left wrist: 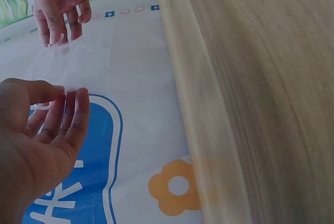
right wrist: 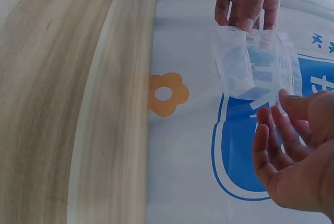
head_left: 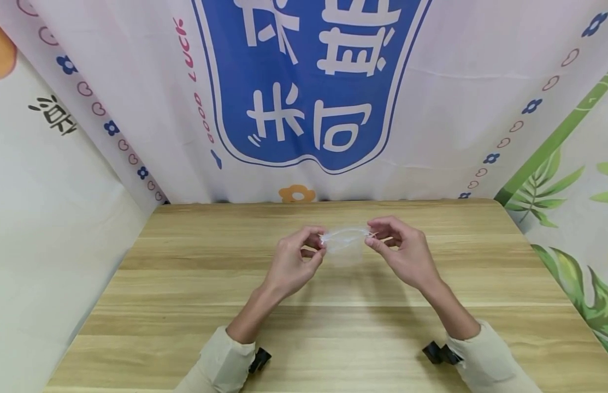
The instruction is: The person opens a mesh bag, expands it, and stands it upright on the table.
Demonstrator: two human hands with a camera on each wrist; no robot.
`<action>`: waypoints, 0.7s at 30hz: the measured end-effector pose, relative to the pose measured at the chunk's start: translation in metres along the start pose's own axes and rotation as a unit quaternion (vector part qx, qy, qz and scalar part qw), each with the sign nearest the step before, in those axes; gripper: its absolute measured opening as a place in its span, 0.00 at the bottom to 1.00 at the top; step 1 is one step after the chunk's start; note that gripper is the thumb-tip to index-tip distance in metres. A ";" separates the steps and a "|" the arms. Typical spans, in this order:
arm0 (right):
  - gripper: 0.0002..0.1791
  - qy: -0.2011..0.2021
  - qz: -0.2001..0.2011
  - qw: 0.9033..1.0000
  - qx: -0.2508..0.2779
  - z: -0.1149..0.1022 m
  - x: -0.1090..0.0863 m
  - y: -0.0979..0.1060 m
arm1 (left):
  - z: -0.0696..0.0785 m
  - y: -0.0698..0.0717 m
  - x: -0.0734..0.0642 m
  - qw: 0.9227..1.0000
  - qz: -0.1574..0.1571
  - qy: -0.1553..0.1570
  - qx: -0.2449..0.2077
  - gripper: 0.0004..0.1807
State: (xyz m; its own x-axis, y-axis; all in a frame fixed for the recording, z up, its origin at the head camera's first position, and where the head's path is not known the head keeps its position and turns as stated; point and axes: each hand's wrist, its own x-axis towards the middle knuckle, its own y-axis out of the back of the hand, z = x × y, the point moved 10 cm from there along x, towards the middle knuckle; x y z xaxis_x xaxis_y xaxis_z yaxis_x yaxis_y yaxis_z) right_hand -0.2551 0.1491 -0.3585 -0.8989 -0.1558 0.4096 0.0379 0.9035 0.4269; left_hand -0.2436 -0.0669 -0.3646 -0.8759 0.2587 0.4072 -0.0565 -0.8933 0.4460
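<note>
A small sheer white mesh drawstring pouch (head_left: 347, 250) is stretched between both hands above the wooden table (head_left: 333, 349). My left hand (head_left: 295, 261) pinches its left top corner between thumb and fingertips. At the opposite corner, my right hand (head_left: 406, 254) pinches the pouch, and a bit of white string sticks out by the fingertips. In the right wrist view the pouch (right wrist: 237, 67) hangs with its mouth spread and its see-through body below. Through it shows the blue print behind. The left wrist view shows it only faintly between the hands.
Behind the table hangs a white cloth (head_left: 436, 153) with a blue printed badge (head_left: 308, 147) and an orange flower (head_left: 297, 193). A leaf-printed cloth (head_left: 569, 229) lines the right side. Black wrist mounts (head_left: 259, 360) sit by the sleeves (head_left: 220, 360).
</note>
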 end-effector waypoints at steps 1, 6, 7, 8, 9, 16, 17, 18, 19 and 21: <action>0.15 0.001 -0.001 1.000 -0.001 0.001 0.000 -0.001 | -0.002 -0.001 0.000 1.000 -0.002 0.003 0.001 0.19; 0.13 0.019 -0.011 1.000 0.000 0.006 0.001 -0.011 | -0.013 -0.005 0.002 0.998 -0.028 0.032 0.037 0.21; 0.13 0.021 -0.016 1.000 0.002 0.008 0.001 -0.014 | -0.015 -0.005 0.002 0.998 -0.033 0.041 0.047 0.22; 0.13 0.020 -0.021 1.000 0.005 0.011 0.001 -0.016 | -0.018 -0.006 0.003 0.996 -0.037 0.048 0.058 0.23; 0.13 0.017 -0.027 0.999 0.010 0.015 0.001 -0.019 | -0.020 -0.006 0.002 0.995 -0.039 0.056 0.066 0.24; 0.13 -0.021 -0.058 0.998 0.024 0.043 0.002 -0.029 | -0.031 -0.011 0.004 0.992 -0.056 0.057 0.094 0.24; 0.13 -0.026 -0.062 0.997 0.023 0.046 0.003 -0.030 | -0.032 -0.012 0.004 0.992 -0.059 0.056 0.097 0.23; 0.14 -0.031 -0.068 0.997 0.020 0.048 0.003 -0.031 | -0.033 -0.014 0.005 0.992 -0.063 0.055 0.098 0.23; 0.14 -0.035 -0.075 0.996 0.015 0.051 0.003 -0.032 | -0.034 -0.015 0.005 0.991 -0.065 0.055 0.100 0.23; 0.15 -0.042 -0.091 0.995 0.003 0.054 0.004 -0.034 | -0.036 -0.016 0.006 0.991 -0.070 0.056 0.100 0.23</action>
State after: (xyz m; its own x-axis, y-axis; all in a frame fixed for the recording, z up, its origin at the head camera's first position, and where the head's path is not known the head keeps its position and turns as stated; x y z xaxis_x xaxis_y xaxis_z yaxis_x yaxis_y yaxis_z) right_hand -0.2833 0.1389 -0.4150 -0.9241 -0.2830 0.2568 -0.1312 0.8661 0.4824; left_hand -0.2651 -0.0637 -0.3978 -0.9145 0.3221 0.2446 -0.0945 -0.7583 0.6450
